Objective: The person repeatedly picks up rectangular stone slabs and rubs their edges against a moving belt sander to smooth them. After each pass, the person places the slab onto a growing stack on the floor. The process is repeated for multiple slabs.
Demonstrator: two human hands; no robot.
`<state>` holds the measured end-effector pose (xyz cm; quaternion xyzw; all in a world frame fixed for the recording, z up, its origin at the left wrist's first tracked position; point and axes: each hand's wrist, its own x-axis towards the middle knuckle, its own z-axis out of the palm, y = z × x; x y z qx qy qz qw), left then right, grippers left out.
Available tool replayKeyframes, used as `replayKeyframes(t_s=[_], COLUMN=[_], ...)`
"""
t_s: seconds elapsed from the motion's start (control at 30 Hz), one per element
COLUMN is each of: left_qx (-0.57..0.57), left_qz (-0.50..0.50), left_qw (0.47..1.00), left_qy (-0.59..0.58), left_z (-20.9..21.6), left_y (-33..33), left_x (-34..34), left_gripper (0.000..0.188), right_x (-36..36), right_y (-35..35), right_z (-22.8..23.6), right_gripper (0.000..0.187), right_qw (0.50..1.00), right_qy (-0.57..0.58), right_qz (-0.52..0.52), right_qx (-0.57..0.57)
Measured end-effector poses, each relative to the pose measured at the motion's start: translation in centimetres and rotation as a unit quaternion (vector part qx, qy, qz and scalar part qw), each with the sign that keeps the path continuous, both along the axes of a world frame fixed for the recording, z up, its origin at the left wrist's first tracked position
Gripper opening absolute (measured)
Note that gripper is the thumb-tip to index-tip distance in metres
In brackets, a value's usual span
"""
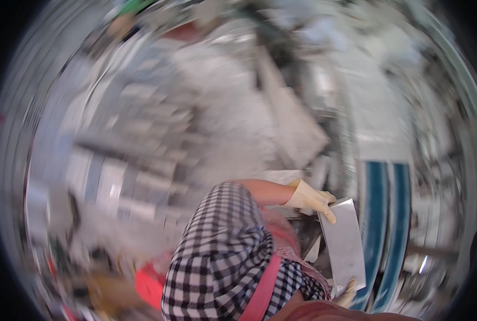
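The picture is heavily motion-blurred. My left hand (309, 198), in a pale yellow glove, grips the upper end of a flat grey metal sheet (346, 243). Its arm comes out of a black-and-white checked sleeve (222, 251) crossed by a pink strap. My right hand (348, 293), also gloved and only partly in view at the lower edge, holds the sheet's bottom end. The sheet stands almost upright between the two hands, right of my body.
Two blue-and-white vertical bands (384, 235) run just right of the sheet. A tan flat board (297, 125) leans above it. Blurred grey stacked pieces (137, 139) fill the left. A red thing (148, 283) lies at the lower left.
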<state>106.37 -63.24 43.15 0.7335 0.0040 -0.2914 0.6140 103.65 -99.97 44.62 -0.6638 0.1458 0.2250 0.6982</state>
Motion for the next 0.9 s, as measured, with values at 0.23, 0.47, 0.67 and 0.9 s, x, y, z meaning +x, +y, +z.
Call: replayKeyframes(t_s=[0.23, 0.47, 0.67, 0.9], left_qx=[-0.102, 0.002, -0.085, -0.016], left_qz=[0.441, 0.693, 0.832, 0.906], left_qw=[0.891, 0.717, 0.547, 0.420], left_qy=[-0.026, 0.079, 0.010, 0.047], left_z=[-6.7, -13.6, -11.8, -11.5], left_y=[10.0, 12.5, 9.5, 11.1], left_x=[-16.9, -25.4, -34.3, -44.4], left_gripper=[0.088, 0.079, 0.067, 0.062], right_x=[10.4, 14.7, 4.6, -11.4], right_y=[19.5, 42.4, 58.0, 71.8], right_z=[-6.1, -13.5, -11.5, -10.8], right_gripper=[0.058, 0.056, 0.060, 0.064], right_qw=[0.921, 0.722, 0.595, 0.408], right_qy=[0.078, -0.127, -0.049, -0.030], right_qz=[0.383, 0.679, 0.801, 0.909], right_qx=[-0.006, -0.040, -0.049, 0.077])
